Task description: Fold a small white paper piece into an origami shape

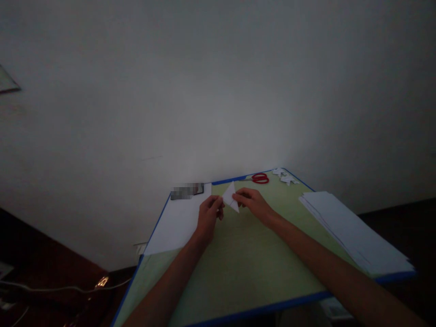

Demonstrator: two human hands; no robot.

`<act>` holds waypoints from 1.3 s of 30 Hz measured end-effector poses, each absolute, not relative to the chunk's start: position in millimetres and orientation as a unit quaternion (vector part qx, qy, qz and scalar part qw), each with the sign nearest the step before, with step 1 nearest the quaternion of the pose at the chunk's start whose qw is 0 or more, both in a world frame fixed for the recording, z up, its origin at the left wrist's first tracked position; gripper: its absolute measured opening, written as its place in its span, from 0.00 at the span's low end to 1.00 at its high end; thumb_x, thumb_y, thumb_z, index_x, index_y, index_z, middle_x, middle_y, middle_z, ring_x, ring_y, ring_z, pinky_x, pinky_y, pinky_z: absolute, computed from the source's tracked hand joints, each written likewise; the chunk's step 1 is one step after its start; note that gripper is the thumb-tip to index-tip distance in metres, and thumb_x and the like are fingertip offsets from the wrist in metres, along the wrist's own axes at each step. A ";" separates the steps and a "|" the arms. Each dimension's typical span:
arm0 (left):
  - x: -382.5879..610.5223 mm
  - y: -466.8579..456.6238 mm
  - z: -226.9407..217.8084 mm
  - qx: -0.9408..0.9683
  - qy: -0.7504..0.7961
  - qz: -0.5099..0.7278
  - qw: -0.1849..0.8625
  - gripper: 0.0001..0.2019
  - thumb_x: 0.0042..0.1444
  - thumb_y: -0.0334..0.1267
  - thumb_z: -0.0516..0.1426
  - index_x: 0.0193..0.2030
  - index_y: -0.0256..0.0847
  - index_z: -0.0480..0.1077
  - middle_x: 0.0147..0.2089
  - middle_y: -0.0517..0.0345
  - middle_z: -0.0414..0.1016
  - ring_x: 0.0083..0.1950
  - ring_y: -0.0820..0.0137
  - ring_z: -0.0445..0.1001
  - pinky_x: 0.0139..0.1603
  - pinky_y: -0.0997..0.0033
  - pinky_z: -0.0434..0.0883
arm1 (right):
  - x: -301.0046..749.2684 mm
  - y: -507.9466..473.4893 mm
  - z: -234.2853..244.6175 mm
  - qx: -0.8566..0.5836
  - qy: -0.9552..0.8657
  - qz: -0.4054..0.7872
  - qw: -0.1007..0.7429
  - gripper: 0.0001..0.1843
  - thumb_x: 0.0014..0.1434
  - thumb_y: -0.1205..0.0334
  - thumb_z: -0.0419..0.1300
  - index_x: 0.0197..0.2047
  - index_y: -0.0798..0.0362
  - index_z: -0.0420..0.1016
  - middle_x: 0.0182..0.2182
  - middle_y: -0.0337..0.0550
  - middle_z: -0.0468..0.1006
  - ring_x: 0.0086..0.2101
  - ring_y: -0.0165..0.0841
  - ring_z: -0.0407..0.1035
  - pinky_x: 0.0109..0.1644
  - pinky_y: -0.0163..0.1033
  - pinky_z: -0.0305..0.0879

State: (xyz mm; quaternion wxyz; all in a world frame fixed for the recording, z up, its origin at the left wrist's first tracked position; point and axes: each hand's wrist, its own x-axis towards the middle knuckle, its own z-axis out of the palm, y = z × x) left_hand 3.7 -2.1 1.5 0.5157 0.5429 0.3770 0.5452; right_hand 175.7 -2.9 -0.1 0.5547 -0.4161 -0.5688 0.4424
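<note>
A small piece of white folded paper [231,195], roughly triangular with a crease across it, is held up above the table between both hands. My left hand [209,213] pinches its left corner between thumb and fingers. On the opposite side, my right hand [251,201] grips the paper's right edge, thumb in front and fingertips partly hidden. Behind the hands, red-handled scissors [260,178] lie near the far edge. Several small folded white paper pieces [285,176] rest in the far right corner.
The green table [238,272] has a blue rim and stands by a grey wall. White sheets [350,231] are stacked along its right side. A white sheet [177,229] covers the far left, with a dark, blurred-out object [187,191] on it. A cable [68,288] runs at left.
</note>
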 end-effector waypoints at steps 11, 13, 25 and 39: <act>4.4 -3.6 2.4 0.524 0.364 0.544 0.545 0.15 0.51 0.47 0.65 0.29 0.37 0.69 0.27 0.62 0.65 0.24 0.78 0.62 0.21 0.77 0.59 | 176.9 3.6 -10.7 -0.383 -0.535 0.510 0.554 0.18 0.51 0.47 0.68 0.28 0.55 0.76 0.25 0.38 0.74 0.30 0.32 0.68 0.40 0.40 0.65; 4.7 -3.5 2.3 0.523 0.360 0.544 0.548 0.15 0.51 0.46 0.65 0.29 0.37 0.69 0.27 0.62 0.65 0.24 0.78 0.62 0.21 0.77 0.59 | 177.5 4.3 -11.6 -0.380 -0.533 0.514 0.554 0.18 0.51 0.47 0.68 0.28 0.55 0.76 0.25 0.38 0.74 0.30 0.31 0.68 0.40 0.39 0.64; 1.1 -0.8 -3.5 0.628 0.462 0.518 0.351 0.13 0.54 0.47 0.60 0.31 0.38 0.71 0.26 0.60 0.71 0.23 0.75 0.65 0.24 0.75 0.62 | 181.6 4.9 -11.2 -0.454 -0.606 0.357 0.547 0.16 0.53 0.49 0.65 0.30 0.55 0.75 0.25 0.41 0.77 0.27 0.32 0.69 0.34 0.38 0.64; -0.1 -0.2 -6.9 0.639 0.454 0.520 0.340 0.13 0.58 0.47 0.58 0.32 0.39 0.70 0.26 0.60 0.71 0.24 0.74 0.66 0.25 0.75 0.63 | 179.5 8.2 -14.3 -0.438 -0.631 0.337 0.544 0.14 0.59 0.52 0.60 0.33 0.55 0.76 0.27 0.42 0.77 0.29 0.34 0.71 0.35 0.38 0.66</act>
